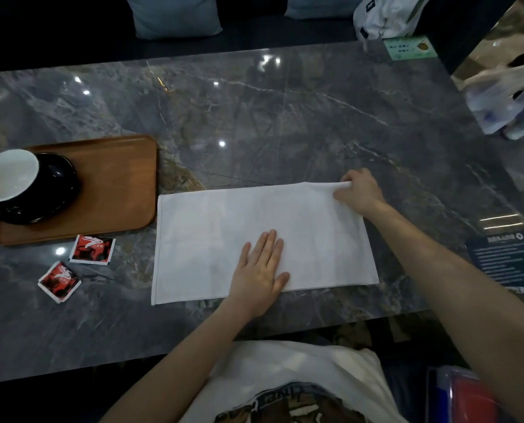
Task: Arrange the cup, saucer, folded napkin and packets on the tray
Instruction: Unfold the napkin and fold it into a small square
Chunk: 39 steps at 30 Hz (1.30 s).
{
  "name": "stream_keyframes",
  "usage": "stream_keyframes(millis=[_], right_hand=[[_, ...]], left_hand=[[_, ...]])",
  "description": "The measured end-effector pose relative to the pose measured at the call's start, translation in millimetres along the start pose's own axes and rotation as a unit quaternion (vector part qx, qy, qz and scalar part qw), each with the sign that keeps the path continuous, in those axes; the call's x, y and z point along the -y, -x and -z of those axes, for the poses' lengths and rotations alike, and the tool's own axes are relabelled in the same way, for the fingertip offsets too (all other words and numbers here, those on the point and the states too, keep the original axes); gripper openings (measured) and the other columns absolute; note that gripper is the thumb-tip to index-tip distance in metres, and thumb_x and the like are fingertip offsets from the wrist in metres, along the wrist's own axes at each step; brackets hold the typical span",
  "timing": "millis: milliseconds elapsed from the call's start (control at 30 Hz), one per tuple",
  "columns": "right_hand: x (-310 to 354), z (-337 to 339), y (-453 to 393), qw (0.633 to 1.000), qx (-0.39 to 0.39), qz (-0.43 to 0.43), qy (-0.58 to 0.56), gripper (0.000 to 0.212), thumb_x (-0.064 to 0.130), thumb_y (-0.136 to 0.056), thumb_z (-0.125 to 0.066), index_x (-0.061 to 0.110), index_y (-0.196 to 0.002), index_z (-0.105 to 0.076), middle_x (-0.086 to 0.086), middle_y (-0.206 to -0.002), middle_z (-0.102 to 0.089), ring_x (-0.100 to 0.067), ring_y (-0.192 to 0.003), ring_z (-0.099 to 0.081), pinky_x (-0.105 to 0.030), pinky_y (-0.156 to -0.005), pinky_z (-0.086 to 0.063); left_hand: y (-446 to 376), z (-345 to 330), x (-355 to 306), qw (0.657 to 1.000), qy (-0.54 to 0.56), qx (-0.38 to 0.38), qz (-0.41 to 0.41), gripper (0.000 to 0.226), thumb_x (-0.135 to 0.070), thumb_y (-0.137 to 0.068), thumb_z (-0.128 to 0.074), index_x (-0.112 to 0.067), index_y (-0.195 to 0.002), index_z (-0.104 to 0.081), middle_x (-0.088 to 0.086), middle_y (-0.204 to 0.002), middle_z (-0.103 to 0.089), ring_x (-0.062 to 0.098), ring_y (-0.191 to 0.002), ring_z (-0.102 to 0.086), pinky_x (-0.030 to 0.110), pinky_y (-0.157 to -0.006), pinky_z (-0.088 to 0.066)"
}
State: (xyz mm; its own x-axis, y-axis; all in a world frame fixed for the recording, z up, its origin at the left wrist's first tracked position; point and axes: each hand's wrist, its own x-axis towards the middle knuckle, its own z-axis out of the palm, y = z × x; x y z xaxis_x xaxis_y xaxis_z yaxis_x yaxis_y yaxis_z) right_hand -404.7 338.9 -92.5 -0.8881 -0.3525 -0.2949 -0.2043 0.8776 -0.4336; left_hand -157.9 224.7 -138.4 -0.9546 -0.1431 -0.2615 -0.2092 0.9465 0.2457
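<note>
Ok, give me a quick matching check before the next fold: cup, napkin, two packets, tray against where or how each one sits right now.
Things:
1. cup
2. napkin
3. packets
4. tray

States:
A. loose on the table in front of the tray
B. spread flat under the left hand, far corner pinched by the right hand
C. on the dark saucer
D. wooden, at the table's left

Pairs: 1-C, 2-B, 3-A, 4-D

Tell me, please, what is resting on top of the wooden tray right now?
On the tray sit a dark saucer and, on it, a cup with a white inside. The cup hides most of the saucer. The napkin and both packets lie off it.
</note>
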Motion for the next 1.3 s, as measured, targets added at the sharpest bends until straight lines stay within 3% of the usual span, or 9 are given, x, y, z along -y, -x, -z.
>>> stream_keyframes(millis=[167,333,467,567,633,800,933,1167,1300], right_hand=[[-4,11,4,0.985,0.001,-0.089,-0.149,0.025,0.020,-0.076,-0.067,0.008,-0.095,-0.056,-0.006,-0.096,-0.056,-0.020,-0.083,-0.053,-0.029,-0.066,-0.041],[27,26,20,0.968,0.062,-0.005,-0.242,0.008,0.014,-0.083,-0.060,0.008,-0.086,-0.063,-0.006,-0.061,-0.060,-0.006,-0.043,-0.056,-0.013,-0.037,-0.040],[68,35,29,0.960,0.161,0.044,-0.223,0.026,-0.002,-0.084,-0.048,0.014,-0.104,-0.056,-0.002,-0.033,-0.056,-0.010,-0.027,-0.051,-0.017,-0.030,-0.042],[95,35,36,0.947,0.202,0.074,-0.238,0.026,-0.002,-0.084,-0.048,0.012,-0.104,-0.059,-0.003,-0.037,-0.059,-0.010,-0.031,-0.054,-0.018,-0.034,-0.044],[110,32,40,0.933,0.214,0.081,-0.276,0.023,-0.001,-0.084,-0.048,0.007,-0.102,-0.061,-0.006,-0.045,-0.062,-0.011,-0.033,-0.056,-0.018,-0.034,-0.045],[142,20,47,0.916,0.256,0.104,-0.291,0.017,0.002,-0.088,-0.048,0.007,-0.097,-0.062,-0.011,-0.061,-0.061,-0.010,-0.037,-0.060,-0.018,-0.038,-0.049],[165,7,45,0.914,0.261,0.122,-0.285,0.018,0.003,-0.088,-0.049,0.001,-0.099,-0.063,-0.009,-0.058,-0.062,-0.007,-0.039,-0.060,-0.018,-0.043,-0.050],[205,-22,40,0.911,0.292,0.118,-0.265,0.024,0.004,-0.084,-0.048,-0.013,-0.095,-0.062,-0.014,-0.065,-0.067,-0.014,-0.046,-0.064,-0.022,-0.051,-0.051],[223,-41,39,0.907,0.316,0.151,-0.232,0.023,0.009,-0.084,-0.049,-0.006,-0.095,-0.063,-0.018,-0.081,-0.071,-0.020,-0.066,-0.069,-0.026,-0.064,-0.052]], left_hand=[[1,6,-3,1.000,0.000,0.008,0.001,0.063,-0.044,-0.096,-0.020,-0.015,-0.145,0.007,0.003,-0.155,0.014,0.020,-0.143,0.011,0.041,-0.116,0.007],[-5,31,-11,1.000,0.024,0.001,0.015,0.058,-0.041,-0.094,-0.030,-0.014,-0.144,-0.018,0.007,-0.157,-0.012,0.021,-0.144,-0.007,0.045,-0.116,0.002],[-14,56,-25,0.957,0.279,0.000,0.077,0.068,-0.058,-0.086,-0.041,-0.021,-0.141,-0.028,0.001,-0.151,-0.030,0.017,-0.137,-0.028,0.036,-0.111,-0.020],[-17,72,-39,0.840,0.526,0.070,0.110,0.087,-0.068,-0.069,-0.057,-0.031,-0.141,-0.024,-0.007,-0.146,-0.038,0.012,-0.127,-0.040,0.029,-0.098,-0.034],[-16,77,-49,0.796,0.588,0.061,0.135,0.090,-0.069,-0.061,-0.063,-0.036,-0.137,-0.027,-0.013,-0.135,-0.045,0.010,-0.117,-0.047,0.030,-0.094,-0.039],[-2,77,-46,0.774,0.574,-0.062,0.260,0.048,-0.030,-0.081,-0.061,-0.023,-0.125,-0.042,-0.004,-0.119,-0.055,0.013,-0.100,-0.051,0.029,-0.080,-0.043],[26,79,-18,0.767,0.565,-0.104,0.286,0.028,-0.018,-0.086,-0.056,-0.013,-0.113,-0.057,-0.004,-0.102,-0.060,0.013,-0.087,-0.057,0.019,-0.068,-0.048],[70,85,27,0.717,0.583,-0.169,0.342,0.010,-0.015,-0.080,-0.066,-0.006,-0.081,-0.069,0.019,-0.085,-0.072,0.034,-0.078,-0.067,0.048,-0.073,-0.055],[84,82,47,0.680,0.610,-0.198,0.356,0.008,-0.014,-0.081,-0.067,-0.013,-0.074,-0.070,-0.004,-0.064,-0.071,0.013,-0.062,-0.065,0.026,-0.055,-0.053]])
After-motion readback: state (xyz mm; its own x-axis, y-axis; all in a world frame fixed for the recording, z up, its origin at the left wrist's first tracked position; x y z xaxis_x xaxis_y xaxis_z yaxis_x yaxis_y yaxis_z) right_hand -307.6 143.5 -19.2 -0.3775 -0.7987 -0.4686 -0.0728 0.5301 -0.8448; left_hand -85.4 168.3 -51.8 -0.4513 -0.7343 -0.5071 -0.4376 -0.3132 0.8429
